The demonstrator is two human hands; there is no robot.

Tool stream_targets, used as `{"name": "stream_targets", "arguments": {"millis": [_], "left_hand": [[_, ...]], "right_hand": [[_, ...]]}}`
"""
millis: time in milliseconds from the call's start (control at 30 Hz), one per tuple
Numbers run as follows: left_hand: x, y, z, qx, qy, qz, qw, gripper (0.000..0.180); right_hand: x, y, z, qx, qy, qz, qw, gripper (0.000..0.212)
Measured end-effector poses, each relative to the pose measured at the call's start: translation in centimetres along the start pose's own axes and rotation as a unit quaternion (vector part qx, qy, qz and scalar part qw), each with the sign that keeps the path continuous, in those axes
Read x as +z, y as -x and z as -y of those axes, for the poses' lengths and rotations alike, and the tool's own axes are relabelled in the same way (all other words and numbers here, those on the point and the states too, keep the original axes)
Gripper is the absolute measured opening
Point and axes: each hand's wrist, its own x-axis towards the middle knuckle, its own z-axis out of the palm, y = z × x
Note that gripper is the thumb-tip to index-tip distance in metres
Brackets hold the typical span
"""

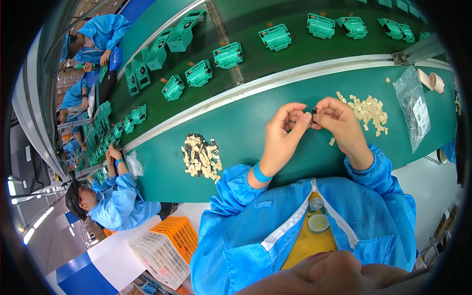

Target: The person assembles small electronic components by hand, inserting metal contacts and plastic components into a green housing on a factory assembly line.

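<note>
Above the green tabletop, my left hand (285,133) and my right hand (340,123) meet with bent fingers. My right thumb and fingers pinch a small black part (314,112), too small to name more exactly. Beside it, my left thumb and fingers are closed, and whatever lies between them is hidden. A loose heap of small cream-coloured pieces (369,112) lies just right of my right hand. Farther left on the table is a second heap (200,156), where cream pieces are mixed with black parts.
Beyond a metal rail (275,77), green housings (228,55) stand in a row on a dark green conveyor. A clear plastic bag (413,109) and cream rolls (430,81) lie at the right. A co-worker (115,196) works at the left, near orange and white crates (162,253).
</note>
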Motion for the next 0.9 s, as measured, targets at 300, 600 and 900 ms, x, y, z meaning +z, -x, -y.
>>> {"name": "stream_targets", "arguments": {"millis": [300,600,900], "left_hand": [[0.0,-0.9,1.1,-0.025,0.069,-0.03,0.997,0.018],[-1.5,-1.4,1.0,-0.014,-0.01,-0.079,0.997,0.017],[-1.6,-2.7,4.1,0.133,-0.394,-0.006,0.91,0.013]], "right_hand": [[1.4,1.2,0.4,-0.234,0.304,-0.023,0.923,0.019],[-1.4,0.1,0.3,-0.194,0.328,-0.124,0.916,0.008],[-2.6,-1.6,-0.7,-0.195,0.546,-0.049,0.813,0.017]]}}
